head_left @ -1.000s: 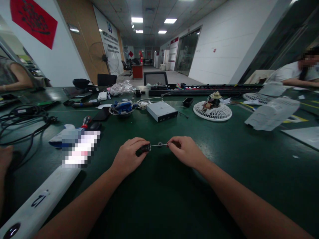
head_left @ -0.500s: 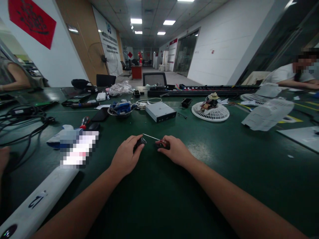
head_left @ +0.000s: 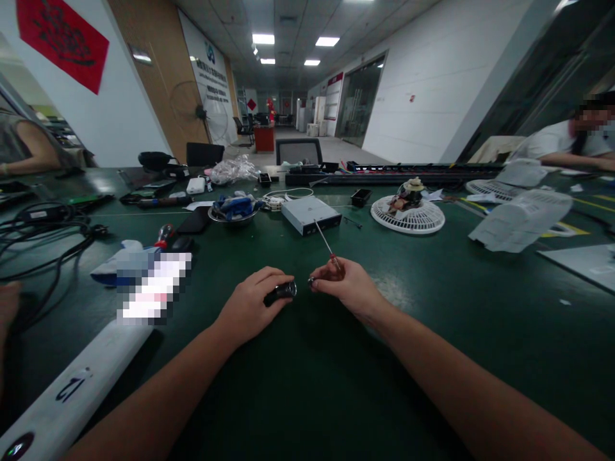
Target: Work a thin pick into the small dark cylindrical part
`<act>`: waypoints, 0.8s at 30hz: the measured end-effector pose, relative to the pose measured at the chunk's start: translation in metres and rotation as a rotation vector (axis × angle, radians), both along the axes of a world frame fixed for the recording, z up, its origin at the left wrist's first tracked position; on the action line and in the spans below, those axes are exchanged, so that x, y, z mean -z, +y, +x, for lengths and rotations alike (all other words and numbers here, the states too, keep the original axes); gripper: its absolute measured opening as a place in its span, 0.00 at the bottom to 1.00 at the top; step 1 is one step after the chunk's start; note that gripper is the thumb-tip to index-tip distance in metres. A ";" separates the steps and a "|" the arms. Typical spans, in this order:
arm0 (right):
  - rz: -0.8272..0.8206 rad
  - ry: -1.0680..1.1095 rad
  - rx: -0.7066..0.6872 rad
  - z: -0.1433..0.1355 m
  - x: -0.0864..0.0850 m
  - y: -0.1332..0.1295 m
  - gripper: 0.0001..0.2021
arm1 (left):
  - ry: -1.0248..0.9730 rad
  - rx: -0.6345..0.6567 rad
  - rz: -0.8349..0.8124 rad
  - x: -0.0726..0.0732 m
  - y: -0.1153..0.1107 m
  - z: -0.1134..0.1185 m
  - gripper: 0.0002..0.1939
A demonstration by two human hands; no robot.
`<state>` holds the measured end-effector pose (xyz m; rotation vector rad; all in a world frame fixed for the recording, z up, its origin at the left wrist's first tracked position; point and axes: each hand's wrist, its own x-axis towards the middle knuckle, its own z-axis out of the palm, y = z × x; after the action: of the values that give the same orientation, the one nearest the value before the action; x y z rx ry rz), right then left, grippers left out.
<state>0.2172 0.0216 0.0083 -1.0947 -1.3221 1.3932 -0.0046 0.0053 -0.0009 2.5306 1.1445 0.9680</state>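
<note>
My left hand is closed round a short black cylinder with a shiny end that faces right. Just across a narrow gap, my right hand holds a screwdriver with a reddish handle, its thin shaft pointing up and away. Between the thumb and a fingertip of that same hand is a small dark piece, too small to name. Beyond the hands a silver and black drive-like box lies on the dark green table.
A metal bowl with blue items sits behind on the left, near a black phone and a red-handled screwdriver. White fan grille is right. Cables and another person's hand are far left.
The screwdriver has swung from pointing left to pointing up and away. My left hand has moved right with the cylinder, now turned more toward the right. The small piece shows at my right fingertips.
</note>
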 end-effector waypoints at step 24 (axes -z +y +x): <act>0.129 -0.091 -0.114 -0.007 0.001 -0.006 0.13 | -0.057 0.149 0.058 -0.003 -0.007 0.005 0.15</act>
<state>0.2100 0.0155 0.0069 -1.0192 -1.5391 1.3330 0.0003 -0.0016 0.0021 2.5728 0.9098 1.0413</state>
